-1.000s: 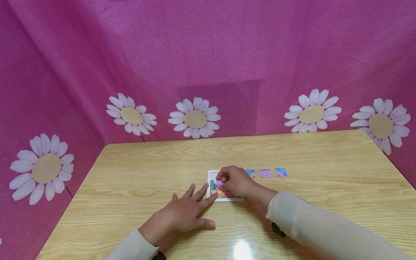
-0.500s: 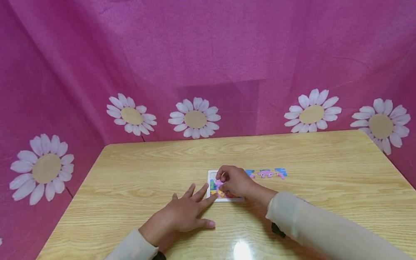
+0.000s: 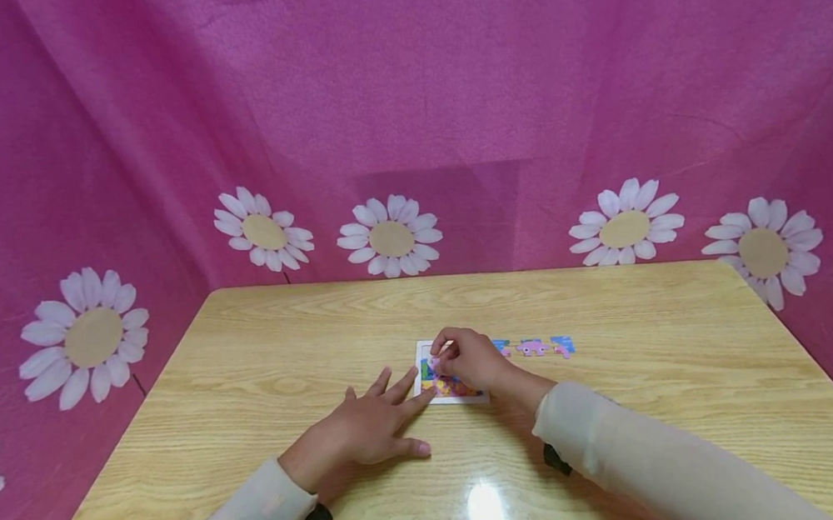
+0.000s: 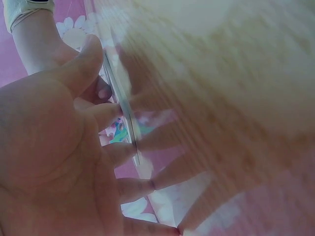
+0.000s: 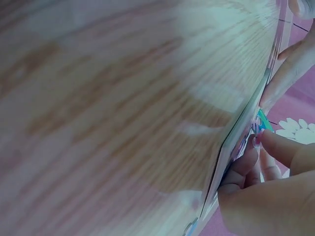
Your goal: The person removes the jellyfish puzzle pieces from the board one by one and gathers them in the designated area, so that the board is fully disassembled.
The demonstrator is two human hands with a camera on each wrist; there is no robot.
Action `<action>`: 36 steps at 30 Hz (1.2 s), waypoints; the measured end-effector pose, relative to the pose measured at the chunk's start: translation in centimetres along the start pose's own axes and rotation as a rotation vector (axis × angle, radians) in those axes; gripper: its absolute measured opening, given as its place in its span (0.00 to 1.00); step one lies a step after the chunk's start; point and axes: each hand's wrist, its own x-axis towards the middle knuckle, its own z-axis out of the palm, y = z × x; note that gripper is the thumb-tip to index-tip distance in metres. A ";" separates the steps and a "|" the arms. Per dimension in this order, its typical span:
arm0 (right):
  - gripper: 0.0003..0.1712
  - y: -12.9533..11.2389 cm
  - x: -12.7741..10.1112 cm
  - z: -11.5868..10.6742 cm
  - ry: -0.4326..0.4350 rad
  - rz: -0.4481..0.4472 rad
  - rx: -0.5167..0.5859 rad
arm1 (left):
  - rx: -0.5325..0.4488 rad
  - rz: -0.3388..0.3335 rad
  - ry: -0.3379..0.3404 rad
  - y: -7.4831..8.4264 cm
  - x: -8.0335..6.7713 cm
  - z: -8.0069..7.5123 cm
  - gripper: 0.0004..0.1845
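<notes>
1. Two hands work on a wooden table point(image 3: 261, 367), seen from the head. Left hand point(image 3: 361, 433) lies flat, fingers spread, tips touching the puzzle board point(image 3: 450, 391), likely steadying it. Right hand point(image 3: 471, 359) pinches a pink piece point(image 3: 436, 364) over the board. Three loose pieces point(image 3: 533, 347) lie just right of it.
2. Left wrist view: straight fingers point(image 4: 125, 152) press against the board's edge point(image 4: 129, 125).
3. Right wrist view: curled fingertips point(image 5: 246, 164) hold the piece at the board; blur hides details.

The table point(image 3: 626, 407) is pale wood grain with a glossy, light-reflecting finish. The backdrop point(image 3: 444, 81) is matt pink cloth printed with daisies. The sleeves point(image 3: 631, 457) are smooth cream fabric.
</notes>
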 end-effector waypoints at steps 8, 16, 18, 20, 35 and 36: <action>0.02 0.1 0.1 0.1 0.002 -0.020 -0.047 | 0.002 0.000 -0.006 0.0 0.0 -0.1 0.44; 0.02 0.0 0.1 0.0 -0.006 0.008 0.006 | 0.005 -0.005 -0.011 0.0 0.1 -0.1 0.44; 0.02 0.0 0.1 -0.1 -0.006 0.014 0.018 | 0.007 -0.006 -0.012 0.0 0.1 -0.1 0.44; 0.02 0.0 0.1 -0.2 -0.005 0.014 0.023 | 0.008 -0.007 -0.013 0.0 0.1 -0.1 0.44; 0.02 1.1 -0.5 -1.8 -0.011 -0.005 0.029 | 0.005 0.000 -0.007 -0.1 0.0 0.1 0.44; 0.02 1.2 -0.6 -1.9 -0.013 0.001 0.027 | 0.005 0.000 -0.007 0.0 0.0 0.0 0.44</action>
